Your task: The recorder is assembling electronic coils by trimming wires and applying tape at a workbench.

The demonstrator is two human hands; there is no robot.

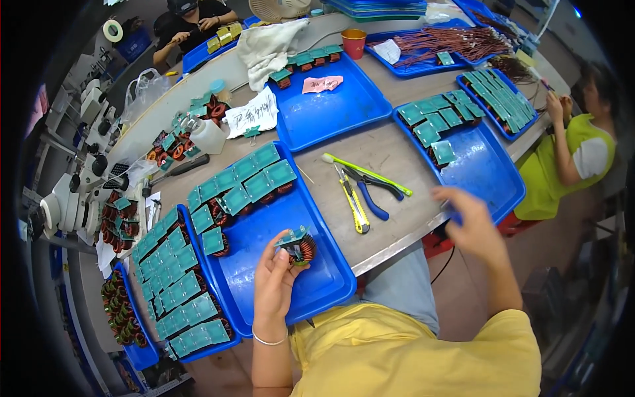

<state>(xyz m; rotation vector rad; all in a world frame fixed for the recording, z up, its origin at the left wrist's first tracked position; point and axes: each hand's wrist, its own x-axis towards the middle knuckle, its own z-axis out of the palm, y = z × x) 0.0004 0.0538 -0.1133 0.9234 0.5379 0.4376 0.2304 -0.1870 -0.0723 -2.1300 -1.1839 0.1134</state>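
Observation:
My left hand (272,281) grips a copper-wound toroidal coil (305,250) with a small green circuit board on it. It is held above the near end of a blue tray (324,271), where rows of similar board-topped coils (248,178) fill the far part. My right hand (473,221), slightly blurred, is over the near left edge of another blue tray (506,188). Its thumb and fingers are apart, with no object clearly seen between them. Between the trays lie a yellow box cutter (355,206), blue-handled pliers (374,202) and a bright green stick-like tool (370,174).
Left stands a tray packed with board-topped coils (188,311). Farther off are a blue tray (337,109) with a pink note, a red cup (354,44), a white cloth (268,49) and bundled reddish wires (456,45). Two other people (572,152) work at the bench.

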